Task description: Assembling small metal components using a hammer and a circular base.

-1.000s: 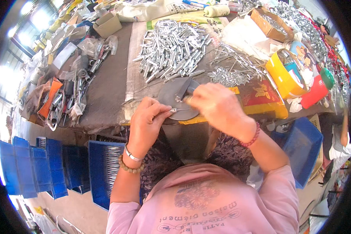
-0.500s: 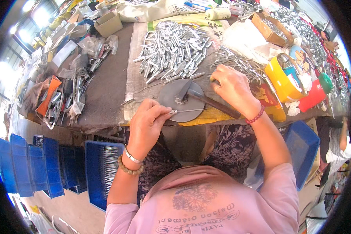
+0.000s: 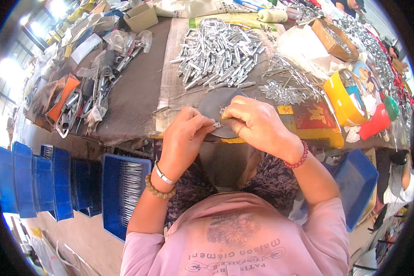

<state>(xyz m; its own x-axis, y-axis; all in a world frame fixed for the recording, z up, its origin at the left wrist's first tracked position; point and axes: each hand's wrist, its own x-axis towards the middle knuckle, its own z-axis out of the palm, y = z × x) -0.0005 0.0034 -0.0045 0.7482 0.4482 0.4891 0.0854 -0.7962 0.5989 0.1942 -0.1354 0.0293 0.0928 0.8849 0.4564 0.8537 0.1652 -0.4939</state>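
My left hand (image 3: 185, 135) pinches a small silvery metal fitting (image 3: 217, 124) between thumb and forefinger, over the near part of a round grey plate (image 3: 208, 106). In the half-second-old frame a thin rod stuck out of this fitting; now my right fingers cover that spot. My right hand (image 3: 260, 122) is closed just right of it, its fingertips together above the plate. What those fingertips hold is too small and too covered to name. The hammer that lay on the plate is hidden, at least mostly, beneath my right hand.
Beyond the plate lies a heap of silvery metal tubes (image 3: 218, 55). Small metal parts (image 3: 285, 92) and thin rods (image 3: 292, 71) lie to its right, near a yellow container (image 3: 340, 103). Blue bins (image 3: 108, 198) stand low on the left, another blue bin (image 3: 354, 188) low on the right.
My right hand has come left and nearer, from beside the small parts to the fitting in my left hand. The view has shifted slightly, and the hammer has gone out of sight.
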